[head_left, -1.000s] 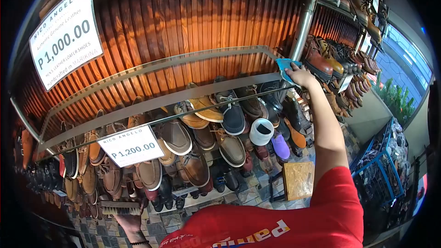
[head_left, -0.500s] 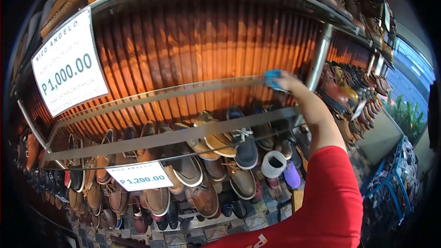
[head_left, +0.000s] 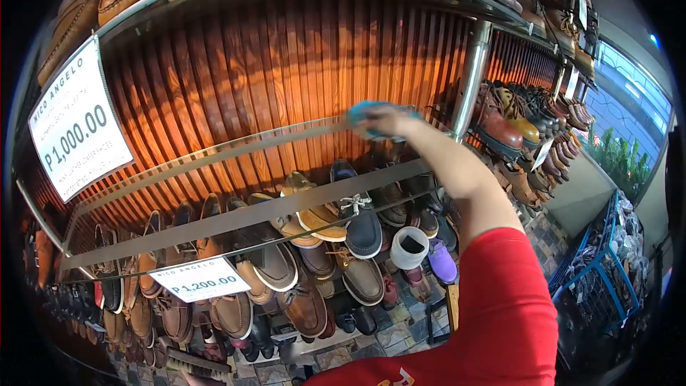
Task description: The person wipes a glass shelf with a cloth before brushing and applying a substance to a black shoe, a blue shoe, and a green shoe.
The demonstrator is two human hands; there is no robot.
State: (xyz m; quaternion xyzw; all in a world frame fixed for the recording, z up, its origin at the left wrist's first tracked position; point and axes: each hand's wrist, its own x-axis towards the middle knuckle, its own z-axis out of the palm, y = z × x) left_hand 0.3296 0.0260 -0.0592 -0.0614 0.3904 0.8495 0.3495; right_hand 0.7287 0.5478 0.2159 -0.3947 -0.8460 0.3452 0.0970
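My right hand (head_left: 389, 123) is closed on a blue cloth (head_left: 363, 113), pressed to the right part of a glass shelf (head_left: 236, 149). The hand is blurred by motion. Rows of leather shoes (head_left: 363, 279) show through and below the glass. At the bottom left edge, a brush (head_left: 199, 366) with pale bristles is in view. A sliver of my left hand (head_left: 191, 380) shows at the brush; most of its fingers are cut off by the frame.
A price sign (head_left: 80, 118) hangs at the left and a second sign (head_left: 200, 279) at the shelf's front. Shoes line the shelf above. A metal post (head_left: 473, 75) stands right of my hand. A blue-framed rack (head_left: 604, 271) stands at the far right.
My right hand has moved left along the glass with the blue cloth. The view has shifted a little, and the brush has come up into view at the bottom left.
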